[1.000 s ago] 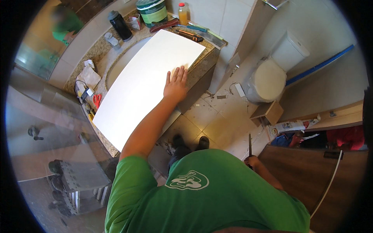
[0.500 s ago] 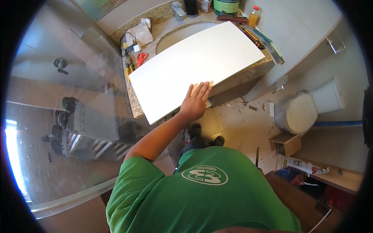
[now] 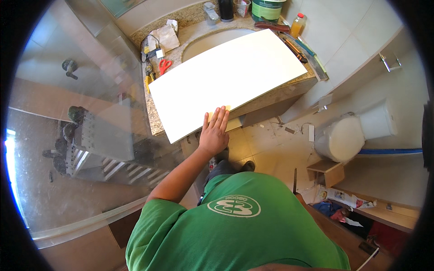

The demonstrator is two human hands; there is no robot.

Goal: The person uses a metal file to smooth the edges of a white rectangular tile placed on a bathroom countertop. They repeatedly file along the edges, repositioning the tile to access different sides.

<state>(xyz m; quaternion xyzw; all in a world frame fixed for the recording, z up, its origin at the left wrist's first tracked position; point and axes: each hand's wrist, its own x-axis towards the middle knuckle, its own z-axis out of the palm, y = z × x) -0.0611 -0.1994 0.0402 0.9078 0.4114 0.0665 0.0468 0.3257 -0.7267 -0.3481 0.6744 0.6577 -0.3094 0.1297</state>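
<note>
Your left hand (image 3: 214, 137) lies flat and spread, fingertips on the near edge of a white board (image 3: 226, 74), palm beyond that edge, gripping nothing. Your right hand is out of sight behind your green shirt (image 3: 239, 244), so its hold cannot be told; only a thin, dark, upright tool (image 3: 295, 180) shows beside you. Since half a second ago, the left hand has slid leftward along the edge, while the board has barely shifted; the contact now looks light, more steadying than pressing. The board is a smooth, matte, thin rectangle, its edges bowed by the lens. It lies across the bench (image 3: 154, 118), speckled brown stone with a polished look, and hides much of the pale oval basin (image 3: 212, 44). To its left sit red-handled scissors (image 3: 165, 66), yellow-handled pliers or similar (image 3: 148, 81) and a crumpled, papery sheet (image 3: 166, 39). Behind are a metal tap (image 3: 210, 13), a black bottle (image 3: 225, 10) and a green tub (image 3: 266, 10). To the right lies an orange-and-black cutter (image 3: 294, 50). Farther right, scraps litter the tiled floor (image 3: 266, 158) before a rounded white toilet (image 3: 341, 137); at far left stands a dusty, clear glass screen (image 3: 101, 77).
</note>
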